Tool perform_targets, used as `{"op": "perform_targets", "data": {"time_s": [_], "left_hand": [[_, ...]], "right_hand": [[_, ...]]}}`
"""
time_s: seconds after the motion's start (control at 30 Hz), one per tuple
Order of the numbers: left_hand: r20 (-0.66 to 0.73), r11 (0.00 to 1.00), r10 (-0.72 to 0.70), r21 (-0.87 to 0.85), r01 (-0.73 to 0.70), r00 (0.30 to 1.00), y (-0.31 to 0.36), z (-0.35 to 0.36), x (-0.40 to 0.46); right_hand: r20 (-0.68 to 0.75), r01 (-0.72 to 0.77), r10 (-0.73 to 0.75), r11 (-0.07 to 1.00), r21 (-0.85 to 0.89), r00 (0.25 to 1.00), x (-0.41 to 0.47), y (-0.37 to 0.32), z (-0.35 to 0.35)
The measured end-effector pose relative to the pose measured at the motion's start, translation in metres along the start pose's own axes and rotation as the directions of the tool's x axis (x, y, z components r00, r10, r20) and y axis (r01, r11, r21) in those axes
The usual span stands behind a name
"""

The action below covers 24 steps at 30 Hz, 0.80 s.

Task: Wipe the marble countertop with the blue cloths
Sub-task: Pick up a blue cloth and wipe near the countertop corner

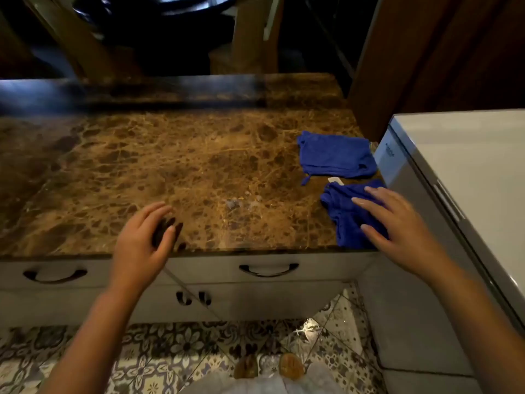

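A brown veined marble countertop [159,166] fills the middle of the view. Two blue cloths lie at its right side. The far blue cloth [335,155] lies flat and untouched. The near blue cloth [345,214] is bunched at the front right corner, and my right hand [397,226] rests flat on it with fingers spread. My left hand [145,240] hovers over the front edge of the counter, fingers loosely curled, holding nothing. A small wet or whitish smear [238,203] shows on the marble between my hands.
A white appliance [454,166] stands tight against the counter's right side. A raised dark ledge [142,92] runs along the back. White drawers with dark handles [268,270] sit below the front edge. Patterned floor tiles [170,359] lie underfoot.
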State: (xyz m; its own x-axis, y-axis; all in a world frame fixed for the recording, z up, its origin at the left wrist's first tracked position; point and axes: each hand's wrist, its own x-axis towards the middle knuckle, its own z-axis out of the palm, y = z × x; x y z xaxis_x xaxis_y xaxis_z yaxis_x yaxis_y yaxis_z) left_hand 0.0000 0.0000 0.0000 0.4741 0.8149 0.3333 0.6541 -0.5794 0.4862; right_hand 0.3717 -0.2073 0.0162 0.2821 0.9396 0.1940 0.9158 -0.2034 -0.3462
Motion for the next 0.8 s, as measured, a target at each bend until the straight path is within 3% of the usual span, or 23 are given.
{"op": "perform_targets", "data": {"time_s": [0.1, 0.17, 0.3, 0.4, 0.5, 0.63, 0.8], "left_hand": [[0.175, 0.961, -0.053, 0.277, 0.002, 0.983, -0.024, 0.004, 0.021], [0.259, 0.942, -0.134, 0.332, 0.042, 0.956, -0.033, 0.010, 0.030], [0.276, 0.915, -0.163, 0.400, 0.041, 0.947, -0.040, 0.021, 0.029], [0.277, 0.913, -0.173, 0.404, 0.049, 0.945, -0.041, 0.022, 0.029], [0.276, 0.922, -0.192, 0.381, 0.076, 0.942, -0.041, 0.020, 0.035], [0.218, 0.921, -0.184, 0.379, 0.091, 0.958, -0.037, 0.026, 0.043], [0.243, 0.901, -0.225, 0.422, 0.106, 0.944, -0.040, 0.029, 0.044]], "right_hand": [[0.223, 0.048, -0.018, 0.990, -0.133, 0.975, 0.013, 0.020, -0.005], [0.336, 0.038, 0.008, 0.991, -0.130, 0.942, 0.022, 0.027, -0.008], [0.488, 0.089, -0.021, 0.989, -0.115, 0.873, 0.037, 0.028, -0.009], [0.522, 0.092, -0.032, 0.992, -0.089, 0.852, 0.041, 0.026, -0.012], [0.486, 0.106, -0.049, 0.990, -0.092, 0.873, 0.039, 0.027, -0.011], [0.250, 0.183, -0.155, 0.979, -0.094, 0.956, 0.032, 0.024, -0.001], [0.018, 0.198, -0.197, 0.975, -0.096, 0.980, 0.028, 0.021, 0.009]]}}
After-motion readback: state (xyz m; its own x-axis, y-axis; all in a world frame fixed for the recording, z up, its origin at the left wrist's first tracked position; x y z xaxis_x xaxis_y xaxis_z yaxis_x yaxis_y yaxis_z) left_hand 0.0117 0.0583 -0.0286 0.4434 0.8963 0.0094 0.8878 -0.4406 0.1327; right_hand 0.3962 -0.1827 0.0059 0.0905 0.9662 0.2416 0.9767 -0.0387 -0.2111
